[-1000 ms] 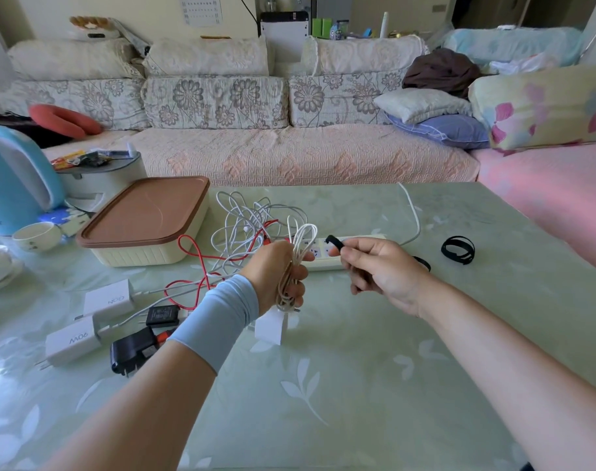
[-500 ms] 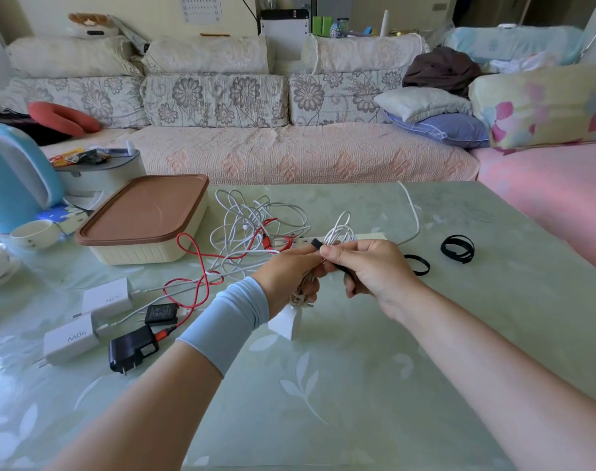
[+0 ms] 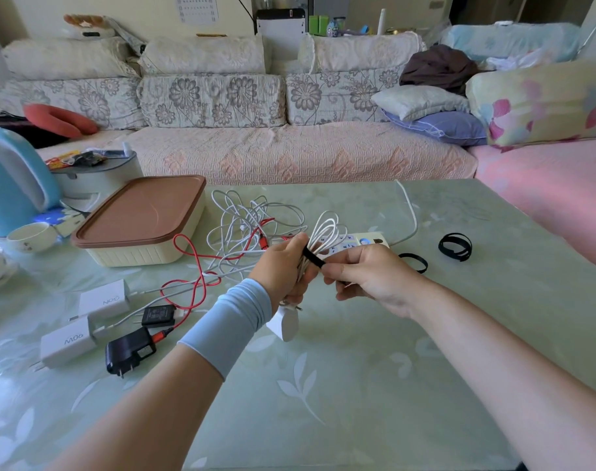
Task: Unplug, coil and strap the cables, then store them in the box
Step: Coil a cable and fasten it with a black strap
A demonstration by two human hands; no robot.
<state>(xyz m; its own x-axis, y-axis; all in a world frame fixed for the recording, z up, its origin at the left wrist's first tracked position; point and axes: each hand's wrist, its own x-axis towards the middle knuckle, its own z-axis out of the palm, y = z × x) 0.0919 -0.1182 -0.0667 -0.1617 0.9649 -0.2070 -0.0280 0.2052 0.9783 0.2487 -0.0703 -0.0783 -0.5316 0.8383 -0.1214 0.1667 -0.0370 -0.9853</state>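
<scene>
My left hand (image 3: 283,270) grips a coiled white cable (image 3: 327,232) above the table, its white charger plug (image 3: 284,322) hanging below the fist. My right hand (image 3: 367,277) pinches a black strap (image 3: 312,257) laid across the coil. Behind the hands lies a white power strip (image 3: 361,241). A tangle of white and red cables (image 3: 245,229) sprawls left of it. The cream box with a brown lid (image 3: 140,219) stands shut at the left.
Two white chargers (image 3: 86,321) and two black adapters (image 3: 130,351) lie at the front left. Two more black straps (image 3: 454,246) rest right of the power strip. A blue kettle (image 3: 11,178) and cups stand at the far left. A sofa runs behind the table.
My hands came together: the right hand brought the black strap to the coil, and the left hand tilted the coil's loops up and to the right.
</scene>
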